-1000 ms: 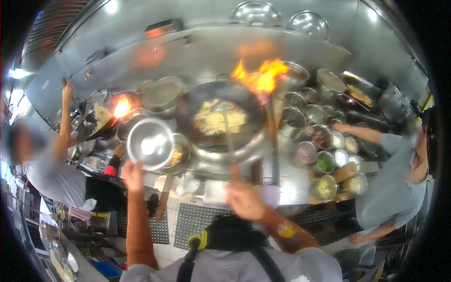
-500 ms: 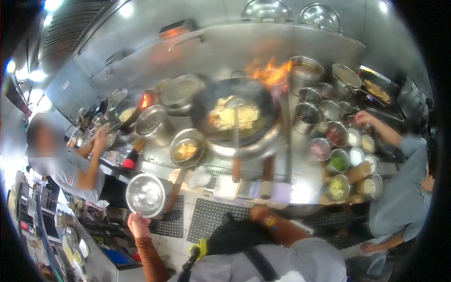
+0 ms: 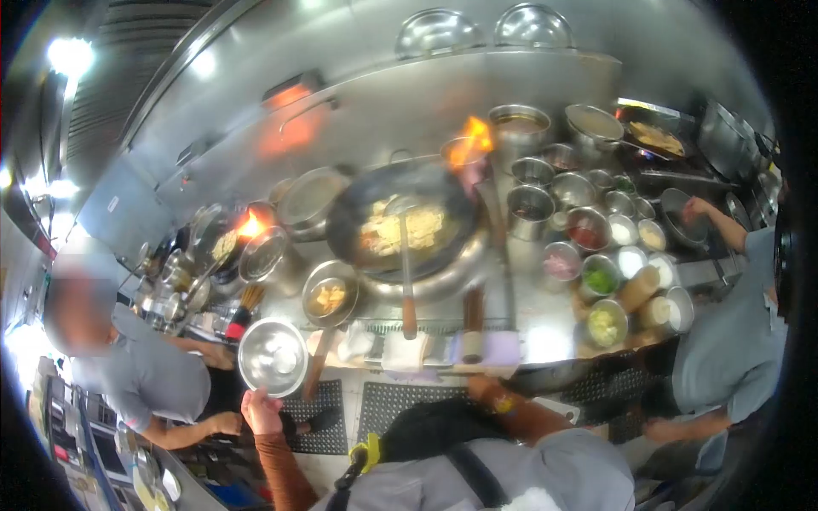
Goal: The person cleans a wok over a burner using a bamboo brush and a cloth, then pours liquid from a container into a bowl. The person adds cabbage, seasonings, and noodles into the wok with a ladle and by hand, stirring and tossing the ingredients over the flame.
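Observation:
My left hand (image 3: 262,412) is closed on the near rim of a shiny metal bowl (image 3: 273,358), which looks bare inside. At the counter's front edge is my right hand (image 3: 484,390), low and close to my body; its fingers are too unclear to read. Ahead of me a large black wok (image 3: 358,192) holds pale, yellowish food (image 3: 426,232). A ladle (image 3: 406,268) with a wooden handle lies in that wok, untouched. Left of the wok stands a strainer (image 3: 331,294) with pieces of food in it, its wooden handle (image 3: 318,366) reaching over the edge.
Flames (image 3: 470,146) rise behind the wok. Metal containers of ingredients, such as chopped greens (image 3: 601,277), cover the right counter. A co-worker (image 3: 166,358) stands left, another (image 3: 728,341) right. A bamboo brush (image 3: 472,311) and folded cloth (image 3: 404,350) line the front edge.
The view has shifted slightly. The left co-worker has turned and lowered an arm toward me, while the right co-worker's hand has moved to a pan. My left hand still holds the bowl.

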Demonstrator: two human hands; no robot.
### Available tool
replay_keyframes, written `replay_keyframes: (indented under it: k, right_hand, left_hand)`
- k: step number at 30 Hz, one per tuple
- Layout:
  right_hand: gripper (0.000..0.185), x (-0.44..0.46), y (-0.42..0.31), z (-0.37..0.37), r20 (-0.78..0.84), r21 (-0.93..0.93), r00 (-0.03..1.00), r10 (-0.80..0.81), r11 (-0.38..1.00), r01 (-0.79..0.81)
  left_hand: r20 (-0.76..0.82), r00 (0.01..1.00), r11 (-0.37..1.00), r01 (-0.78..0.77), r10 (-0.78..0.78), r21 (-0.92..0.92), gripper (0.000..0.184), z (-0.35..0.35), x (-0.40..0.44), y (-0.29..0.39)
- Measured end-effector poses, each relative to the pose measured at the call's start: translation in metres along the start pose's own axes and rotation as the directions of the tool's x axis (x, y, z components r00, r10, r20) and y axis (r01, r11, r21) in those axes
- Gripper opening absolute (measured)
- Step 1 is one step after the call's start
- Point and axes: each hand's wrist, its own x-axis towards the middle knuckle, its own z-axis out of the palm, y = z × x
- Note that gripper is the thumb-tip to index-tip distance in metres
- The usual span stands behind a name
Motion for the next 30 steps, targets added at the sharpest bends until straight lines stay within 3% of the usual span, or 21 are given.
replay_keyframes:
  k: [3, 12, 17, 23, 26, 29, 30]
  right_hand:
    - [0.035, -0.008, 0.001, -0.003, 0.056, -0.001, 0.989, 0.139, 0.99, -0.14]
    - [0.035, 0.035, 0.024, 0.041, 0.166, 0.093, 0.965, 0.203, 0.971, -0.22]
    - [0.035, 0.055, 0.04, 0.066, 0.2, 0.155, 0.953, 0.229, 0.953, -0.261]
    - [0.034, 0.071, 0.062, 0.09, 0.211, 0.207, 0.95, 0.229, 0.94, -0.272]
    - [0.034, 0.083, 0.076, 0.109, 0.206, 0.226, 0.957, 0.205, 0.941, -0.251]
    - [0.034, 0.113, 0.107, 0.164, 0.082, 0.123, 0.994, 0.066, 0.989, -0.076]
    - [0.035, 0.119, 0.097, 0.158, 0.166, 0.256, 0.975, 0.145, 0.949, -0.185]
  left_hand:
    - [0.033, 0.999, 1.0, -0.013, 0.014, -0.014, 0.014, 0.019, 0.002, 0.001]
    - [0.134, 0.991, 1.0, -0.025, 0.027, -0.018, 0.015, 0.046, -0.006, 0.013]
    - [0.06, 0.998, 0.995, 0.006, -0.012, 0.096, 0.018, 0.038, -0.003, 0.011]
    - [-0.011, 1.0, 0.998, 0.009, -0.008, 0.055, 0.017, 0.052, -0.017, 0.019]
    - [0.024, 1.0, 1.0, 0.01, -0.011, 0.03, 0.016, 0.044, -0.014, 0.015]
    - [0.029, 1.0, 1.0, 0.007, -0.008, 0.028, 0.016, 0.041, -0.009, 0.011]
    - [0.029, 1.0, 1.0, 0.009, -0.01, 0.022, 0.016, 0.041, -0.008, 0.011]
